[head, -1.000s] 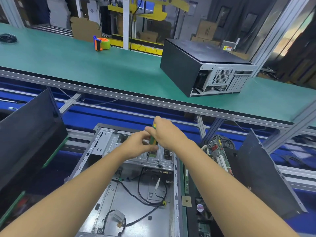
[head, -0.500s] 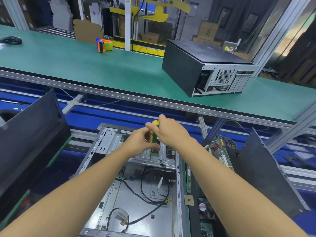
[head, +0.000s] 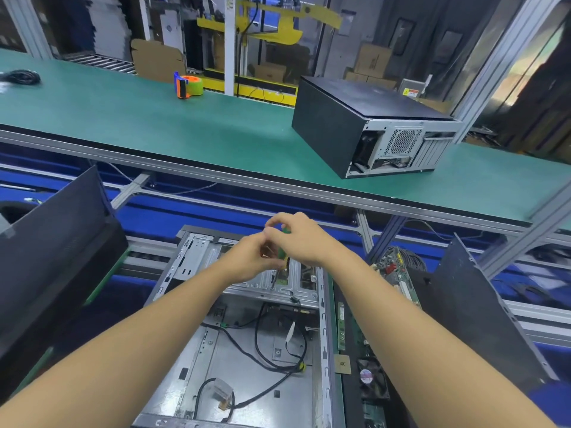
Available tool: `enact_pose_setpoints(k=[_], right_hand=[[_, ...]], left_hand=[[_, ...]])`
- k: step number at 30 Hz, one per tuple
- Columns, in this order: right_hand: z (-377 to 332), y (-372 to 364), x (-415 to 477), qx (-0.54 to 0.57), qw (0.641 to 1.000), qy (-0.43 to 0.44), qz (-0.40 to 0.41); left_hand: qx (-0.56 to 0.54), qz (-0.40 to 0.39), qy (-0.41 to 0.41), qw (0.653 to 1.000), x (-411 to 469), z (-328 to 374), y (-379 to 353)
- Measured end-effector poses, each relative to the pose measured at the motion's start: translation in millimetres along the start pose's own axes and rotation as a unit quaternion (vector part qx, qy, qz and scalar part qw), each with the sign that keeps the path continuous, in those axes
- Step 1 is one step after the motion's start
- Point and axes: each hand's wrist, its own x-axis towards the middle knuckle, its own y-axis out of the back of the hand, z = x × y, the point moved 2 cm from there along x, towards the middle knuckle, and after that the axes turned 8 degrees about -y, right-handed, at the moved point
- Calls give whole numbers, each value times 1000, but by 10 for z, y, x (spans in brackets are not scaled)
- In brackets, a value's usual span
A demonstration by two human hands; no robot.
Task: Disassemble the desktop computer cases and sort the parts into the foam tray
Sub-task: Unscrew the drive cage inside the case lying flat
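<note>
Case point(head: 216, 359), the open one: where is it?
Low in front of the person, lying flat with its side off, below the green surface point(head: 154, 125). A second case point(head: 327, 128), closed, sits up on that surface, well apart.

And the hands?
Both meet over the metal cage point(head: 247, 284) at the far end of the open case. The right hand point(head: 301, 239) is wrapped round a green driver point(head: 281, 251), tip down at the cage. The left hand point(head: 247, 257) has its fingers curled in against the driver just below; it seems to pinch and steady it.

So which step is this?
Most likely a cage screw. The case is largely stripped: loose cables point(head: 262, 359) remain on its floor, and boards point(head: 392, 270) lie just beside it on the right.

How will the case handle?
I'd expect thin sheet steel: stiff, light now that it is nearly bare, with sharp stamped edges. Take it by the folded side rails, not the slotted cage. The cables are limp and will snag; pull them at the plugs.

And the boards?
Fragile. Hold them by their edges.

The foam tray?
I cannot tell which dark area it is.
</note>
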Motion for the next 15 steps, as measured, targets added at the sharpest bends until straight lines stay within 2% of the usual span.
enact_pose_setpoints(k=[4, 6, 11, 15], right_hand=[[20, -56, 12, -155, 984, -52, 75], [-2, -79, 35, -150, 985, -48, 72], [-47, -17, 56, -116, 993, 5, 8], [-9, -28, 83, -53, 998, 15, -16]], left_hand=[[72, 4, 1, 997, 14, 16, -33], [56, 6, -19, 998, -6, 69, -53], [-72, -28, -37, 996, -80, 37, 18], [-60, 7, -27, 998, -47, 3, -6]])
